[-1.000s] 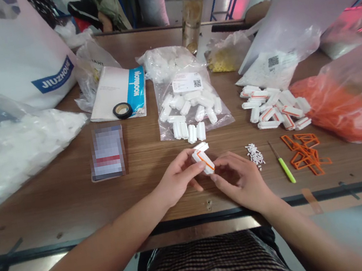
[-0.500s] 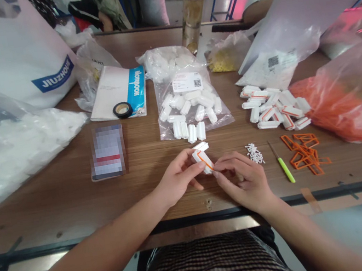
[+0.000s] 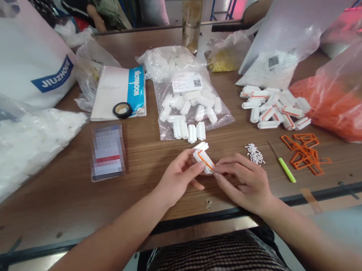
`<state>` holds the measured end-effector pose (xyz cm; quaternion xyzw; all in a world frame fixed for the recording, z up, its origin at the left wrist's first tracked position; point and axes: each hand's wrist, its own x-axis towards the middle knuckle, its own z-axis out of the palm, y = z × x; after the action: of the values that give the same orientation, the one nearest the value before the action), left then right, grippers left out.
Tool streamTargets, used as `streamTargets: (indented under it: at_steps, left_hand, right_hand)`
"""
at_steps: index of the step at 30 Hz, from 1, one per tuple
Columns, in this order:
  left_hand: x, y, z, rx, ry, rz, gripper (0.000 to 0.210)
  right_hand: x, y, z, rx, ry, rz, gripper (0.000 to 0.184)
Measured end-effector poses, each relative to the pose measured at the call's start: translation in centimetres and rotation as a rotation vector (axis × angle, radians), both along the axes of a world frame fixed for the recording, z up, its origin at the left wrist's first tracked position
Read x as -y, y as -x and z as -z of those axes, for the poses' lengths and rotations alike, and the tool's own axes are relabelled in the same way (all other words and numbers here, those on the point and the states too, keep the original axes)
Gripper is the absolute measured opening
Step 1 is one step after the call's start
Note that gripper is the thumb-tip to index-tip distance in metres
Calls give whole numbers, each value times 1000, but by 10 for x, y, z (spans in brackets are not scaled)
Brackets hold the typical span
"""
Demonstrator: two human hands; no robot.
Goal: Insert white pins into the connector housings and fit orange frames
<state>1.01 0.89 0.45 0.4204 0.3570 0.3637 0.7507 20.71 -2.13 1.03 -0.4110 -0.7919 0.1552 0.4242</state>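
My left hand [image 3: 184, 172] grips a white plastic piece with an orange strip [image 3: 203, 161] between thumb and fingers, a little above the table. At the piece's lower right end, my right hand [image 3: 243, 179] has thumb and forefinger pinched together; whatever sits between those fingertips is too small to make out. Just behind the held piece lies another white plastic piece [image 3: 200, 146]. To the right of my right hand are a heap of tiny white pins [image 3: 255, 154], a pick with a yellow-green handle [image 3: 285, 169] and a pile of orange frames [image 3: 305, 153].
A clear bag of white pieces [image 3: 223, 118] lies ahead, with several loose ones at its mouth. Assembled white-and-orange pieces [image 3: 276, 107] are heaped beside a bag of orange parts [image 3: 340, 107]. Leftward are a phone [image 3: 106, 151], black tape [image 3: 122, 110] and a notebook [image 3: 107, 95]. A bottle [image 3: 193, 16] stands behind.
My hands and the held piece have barely moved; the right fingertips have shifted very slightly at its end. Across the table, another person's arm has moved a little to the left.
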Motion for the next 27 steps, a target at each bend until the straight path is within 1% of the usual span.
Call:
streamTargets:
  at_steps: [6,9,15,20,27]
  left_hand:
    - [1,0,0,-7,13,13,41]
    - [0,0,-1,12,28,-2,41]
    - [0,0,-2,44,63,-5,42]
    - [0,0,-2,62,79,-2,41]
    - [0,0,1,59,47,7,45]
  right_hand:
    - [1,-1,1,79,-59,4,28]
    - [1,0,2,92,-77,6,28]
    - [2,2,2,12,-104,32,30]
    - [2,2,1,1,-56,23,31]
    - [2,3,3,75,-32,-2,25]
